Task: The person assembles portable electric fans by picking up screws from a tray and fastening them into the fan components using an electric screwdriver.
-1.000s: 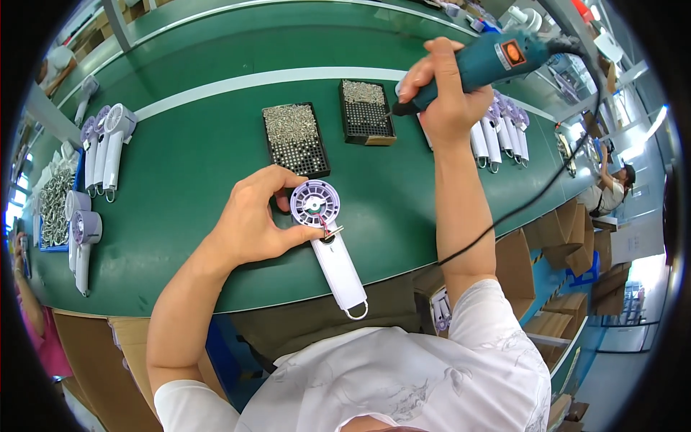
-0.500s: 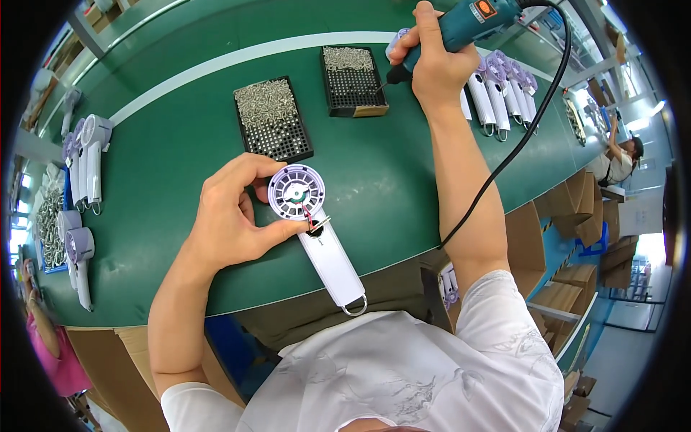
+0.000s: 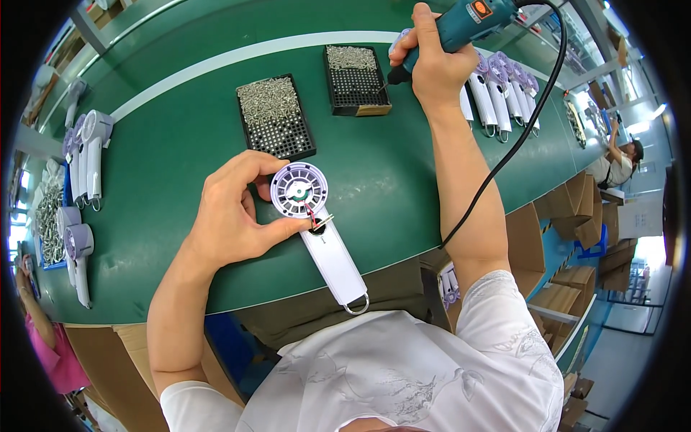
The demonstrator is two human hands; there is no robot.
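A white and purple handheld fan (image 3: 332, 263) is in my left hand (image 3: 234, 209), thumb and fingers closed round its head. The fan's round head shows its open inside, with a red wire and a small board at the neck; a metal loop hangs at the handle's end. My right hand (image 3: 445, 75) grips a teal electric screwdriver (image 3: 464, 25), its bit pointing down and left over the right edge of a black screw tray (image 3: 353, 97). Just beyond my left hand lies a second black tray (image 3: 288, 140), its far part heaped with small silver screws.
More fans stand in a row (image 3: 497, 101) at the right and in a group (image 3: 90, 158) at the left. A blue bin (image 3: 54, 265) of metal parts sits at the left edge. The screwdriver's black cord (image 3: 504, 162) runs across my right forearm. Cardboard boxes (image 3: 568, 205) stand at the right.
Hardly anything differs. The trays and the fan in my left hand appear slightly further right in the picture; both hands keep their grips.
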